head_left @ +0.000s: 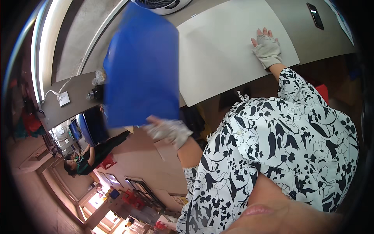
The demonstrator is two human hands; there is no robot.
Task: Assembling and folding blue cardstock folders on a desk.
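My left hand [171, 132], in a pale fingerless glove, grips the near lower edge of a large, flat blue sheet [144, 70]. Motion blurs both the hand and the sheet, which is held up over the left side of the table. Whether the sheet is plastic or card I cannot tell. A big white board [222, 50] lies flat on the table. On its right part rests my right hand [267, 48], gloved the same way, fingers spread, with nothing in it. Behind the held sheet, more blue material shows at its left edge.
A fan [167, 4] stands at the back. A phone [315, 16] lies on the grey table [288, 19] at right. At left are a white power strip [63, 98], a cable and a clear plastic bag [99, 77]. Farther left, another person [82, 163] works at a table.
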